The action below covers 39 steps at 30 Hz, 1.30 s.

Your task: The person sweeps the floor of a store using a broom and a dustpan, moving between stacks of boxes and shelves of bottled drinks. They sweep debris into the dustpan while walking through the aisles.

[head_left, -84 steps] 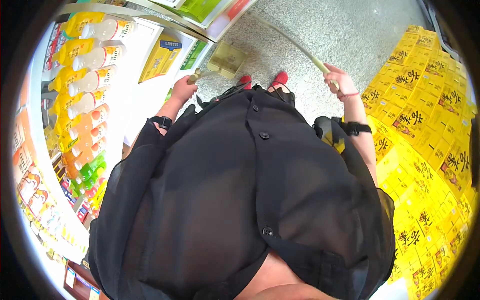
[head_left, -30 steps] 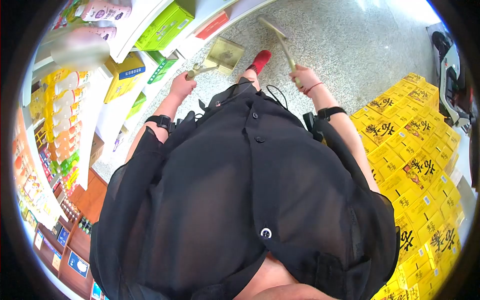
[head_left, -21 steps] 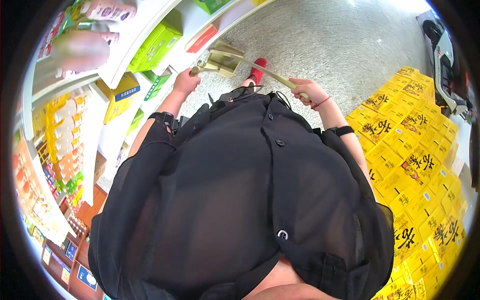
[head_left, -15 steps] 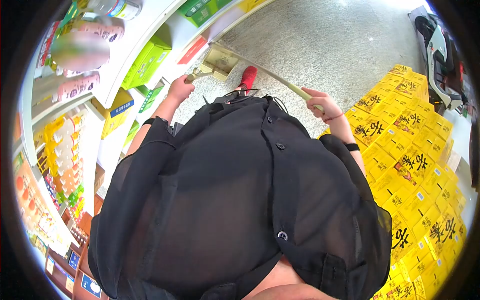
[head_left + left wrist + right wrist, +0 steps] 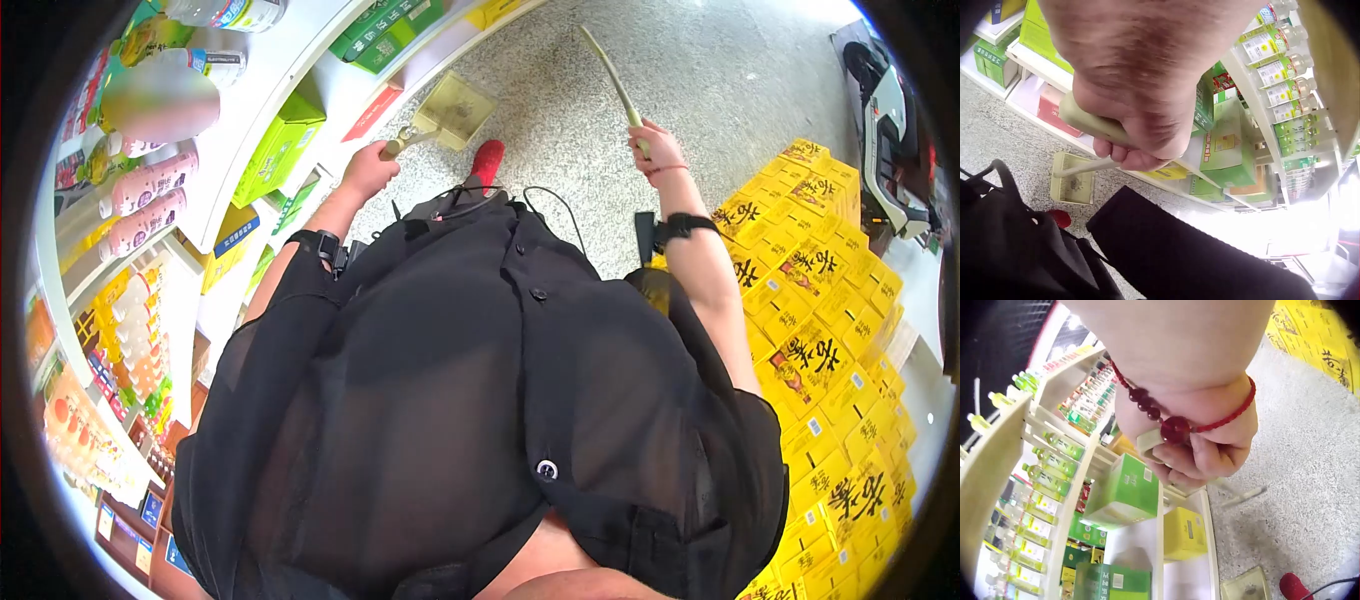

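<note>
My left hand (image 5: 370, 170) grips the handle of a pale yellow dustpan (image 5: 455, 112), which sits on the floor beside the shelf base. Dark bits lie in the pan (image 5: 1080, 182) in the left wrist view. Fingers of my right hand (image 5: 660, 153) wrap round the pale green handle of a broom (image 5: 615, 80), held out ahead and to the right of the pan. In the right wrist view the broom's narrow head (image 5: 1244, 497) is close over the floor, apart from the dustpan (image 5: 1249, 584).
Shelves on the left carry bottles (image 5: 150, 200) and green boxes (image 5: 280, 150). Stacked yellow cartons (image 5: 810, 270) fill the right side, with a scooter-like vehicle (image 5: 885, 140) beyond them. A red shoe (image 5: 487, 160) stands close by the pan on the speckled floor (image 5: 560, 110).
The broom's head passed over to the dustpan, then swung away forward and right. The left hand keeps its hold on the pan's handle. The view has shifted further along the shelves.
</note>
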{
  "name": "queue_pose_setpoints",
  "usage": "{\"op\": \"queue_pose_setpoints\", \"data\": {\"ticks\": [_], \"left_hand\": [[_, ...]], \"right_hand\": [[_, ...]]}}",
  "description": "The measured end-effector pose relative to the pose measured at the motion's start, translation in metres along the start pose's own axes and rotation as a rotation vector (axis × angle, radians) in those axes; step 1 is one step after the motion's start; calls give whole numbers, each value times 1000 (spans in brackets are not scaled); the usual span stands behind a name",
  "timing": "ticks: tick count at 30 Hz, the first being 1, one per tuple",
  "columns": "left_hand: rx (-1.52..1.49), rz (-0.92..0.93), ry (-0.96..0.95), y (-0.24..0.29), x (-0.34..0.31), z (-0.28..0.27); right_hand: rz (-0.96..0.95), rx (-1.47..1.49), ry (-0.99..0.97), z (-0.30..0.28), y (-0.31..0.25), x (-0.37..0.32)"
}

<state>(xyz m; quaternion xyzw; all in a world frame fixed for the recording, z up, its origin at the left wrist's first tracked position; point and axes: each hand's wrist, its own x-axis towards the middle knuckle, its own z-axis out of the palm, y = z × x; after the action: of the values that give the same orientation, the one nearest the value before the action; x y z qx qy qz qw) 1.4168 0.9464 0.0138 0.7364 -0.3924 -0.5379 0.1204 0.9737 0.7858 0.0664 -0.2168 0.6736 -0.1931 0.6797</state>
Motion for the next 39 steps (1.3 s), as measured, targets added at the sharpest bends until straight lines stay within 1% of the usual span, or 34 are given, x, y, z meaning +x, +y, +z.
{"op": "queue_pose_setpoints", "data": {"ticks": [2,4,5,6,8,10,11,12,14,15,17,18,20,22,24,27,28,29,31,33,34,35,39], "left_hand": [[13,9,2,8,6,0],[38,8,10,28,5,-1],[56,0,14,36,5,-1],[60,3,9,36,9,1],[49,42,10,35,21,2],[81,59,2,41,27,5],[112,64,-2,47,31,6],[116,83,-8,57,36,10],[1,52,-1,66,42,15],[2,57,-2,68,45,17],[26,46,11,71,53,19],[29,51,13,76,53,18],[40,62,30,86,52,20],[47,47,33,95,55,27],[-38,10,72,106,57,38],[-115,-27,94,126,63,58],[-166,-28,110,136,64,64],[-168,-33,117,143,66,70],[-259,-95,107,160,71,79],[-295,-95,129,183,73,89],[-333,-94,138,200,70,94],[-320,-96,156,217,67,98],[-227,-130,169,243,86,115]], "right_hand": [[0,-86,12,12,10,22],[9,-124,16,27,19,23],[36,-138,-14,25,31,26],[66,-278,-28,24,41,22],[27,-453,-106,20,58,3],[49,-662,-102,21,53,-27],[123,-671,-138,20,43,-43],[145,-629,-197,13,34,-60],[136,-428,-262,0,34,-65],[133,-426,-259,-8,33,-68],[137,-266,-340,-28,27,-74],[131,-263,-339,-41,24,-77],[157,-56,-292,-71,19,-81],[119,85,-214,-104,15,-80],[114,165,-217,-141,3,-75],[3,61,-112,-186,-23,-49],[-21,37,-81,-196,-37,-39],[-19,33,-89,-203,-47,-25],[-80,-15,22,-215,-70,8],[-80,45,31,-225,-89,47],[-76,106,52,-230,-96,67],[-66,132,27,-232,-104,87],[-66,180,32,-211,-127,126]]}}
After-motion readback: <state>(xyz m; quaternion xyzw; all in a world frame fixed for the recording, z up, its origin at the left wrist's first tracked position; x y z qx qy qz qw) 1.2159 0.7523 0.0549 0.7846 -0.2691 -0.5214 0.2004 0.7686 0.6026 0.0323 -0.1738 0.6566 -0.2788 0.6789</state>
